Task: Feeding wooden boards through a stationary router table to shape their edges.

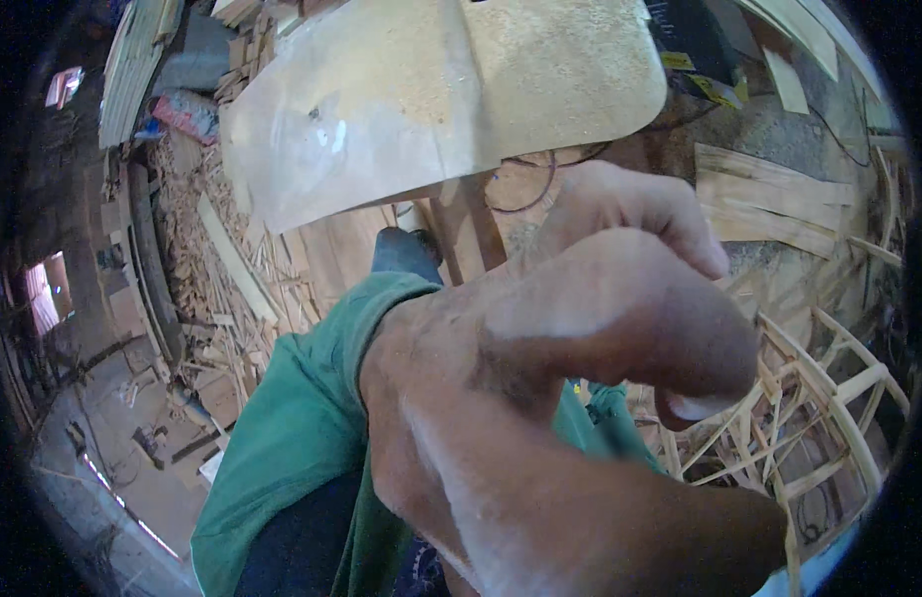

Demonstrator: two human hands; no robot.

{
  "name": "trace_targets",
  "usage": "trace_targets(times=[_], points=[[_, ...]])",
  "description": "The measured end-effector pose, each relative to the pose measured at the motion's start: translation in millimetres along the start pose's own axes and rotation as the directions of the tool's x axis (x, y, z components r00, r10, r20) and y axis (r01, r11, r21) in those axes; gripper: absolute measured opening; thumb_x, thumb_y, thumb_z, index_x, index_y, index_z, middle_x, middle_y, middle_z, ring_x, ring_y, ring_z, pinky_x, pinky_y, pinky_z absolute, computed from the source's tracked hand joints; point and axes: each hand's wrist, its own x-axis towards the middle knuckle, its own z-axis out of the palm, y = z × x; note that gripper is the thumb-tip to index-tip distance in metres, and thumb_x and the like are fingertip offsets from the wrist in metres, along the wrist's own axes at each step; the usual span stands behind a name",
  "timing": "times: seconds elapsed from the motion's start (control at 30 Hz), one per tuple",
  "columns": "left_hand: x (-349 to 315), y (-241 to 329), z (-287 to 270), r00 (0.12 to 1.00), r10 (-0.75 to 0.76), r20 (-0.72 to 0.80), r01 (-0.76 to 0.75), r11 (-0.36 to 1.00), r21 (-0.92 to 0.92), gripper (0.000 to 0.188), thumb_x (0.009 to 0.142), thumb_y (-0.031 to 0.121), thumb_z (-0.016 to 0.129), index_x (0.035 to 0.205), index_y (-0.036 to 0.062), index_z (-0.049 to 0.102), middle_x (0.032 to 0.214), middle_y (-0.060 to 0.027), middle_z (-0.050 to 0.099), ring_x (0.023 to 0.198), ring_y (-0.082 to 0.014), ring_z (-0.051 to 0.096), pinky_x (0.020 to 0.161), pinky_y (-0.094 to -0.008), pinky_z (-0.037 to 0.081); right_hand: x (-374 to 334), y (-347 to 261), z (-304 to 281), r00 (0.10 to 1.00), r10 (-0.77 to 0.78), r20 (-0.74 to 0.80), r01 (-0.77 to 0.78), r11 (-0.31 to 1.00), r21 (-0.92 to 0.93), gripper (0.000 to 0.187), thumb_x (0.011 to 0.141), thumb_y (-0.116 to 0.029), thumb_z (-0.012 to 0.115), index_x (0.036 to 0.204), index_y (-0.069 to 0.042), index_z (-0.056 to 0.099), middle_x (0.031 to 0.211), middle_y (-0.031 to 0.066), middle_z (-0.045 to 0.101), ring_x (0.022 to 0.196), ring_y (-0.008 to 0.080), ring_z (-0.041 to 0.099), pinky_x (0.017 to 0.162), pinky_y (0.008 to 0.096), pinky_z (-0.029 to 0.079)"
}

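My left hand (pixel 540 388) is raised very near the view and fills the middle and lower right. Its arm comes from the lower left in a green sleeve (pixel 282 428). The fingers are curled, the thumb lies apart along the bottom, and I see nothing held between them. A small dark blur shows in the gap below the forefinger. My right hand does not show; a bit of green cloth (pixel 605 413) appears behind the left hand. Beyond the hand lies a pale, worn, dusty flat tabletop (pixel 381 109) with rounded corners, apart from the fingers.
Wood shavings and offcuts (pixel 187 229) heap on the left, beside a long pale strip (pixel 237 259). Flat wood pieces (pixel 769 204) lie at right, above a slatted wooden frame (pixel 829 398). A dark box (pixel 695 45) stands at the far right; a dark cable (pixel 550 184) loops beneath the tabletop.
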Motion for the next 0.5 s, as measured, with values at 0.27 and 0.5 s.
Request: trace_targets(times=[0.27, 0.5], points=[[6, -2, -5, 0.998, -0.025, 0.063, 0.029, 0.998, -0.061, 0.039, 0.094, 0.045, 0.049, 0.124, 0.0219, 0.058, 0.105, -0.0179, 0.053, 0.096, -0.0297, 0.053, 0.093, -0.0464, 0.042, -3, -24, -5, 0.989, -0.138, -0.057, 0.141, 0.989, 0.053, 0.027, 0.092, -0.038, 0.067, 0.104, -0.014, 0.064, 0.100, 0.0047, 0.073, 0.081, 0.0195, 0.070, 0.068, 0.0388, 0.050], [2, 5, 8, 0.997, -0.004, 0.080, 0.009, 0.998, -0.062, 0.039, 0.094, 0.039, 0.050, 0.125, 0.0157, 0.055, 0.107, -0.0209, 0.052, 0.097, -0.0310, 0.054, 0.091, -0.0467, 0.043, 8, -3, -22, 0.999, -0.027, -0.027, 0.031, 0.983, 0.180, 0.020, 0.093, -0.034, 0.065, 0.100, -0.015, 0.063, 0.093, 0.0026, 0.069, 0.074, 0.0201, 0.068, 0.066, 0.0377, 0.050]])
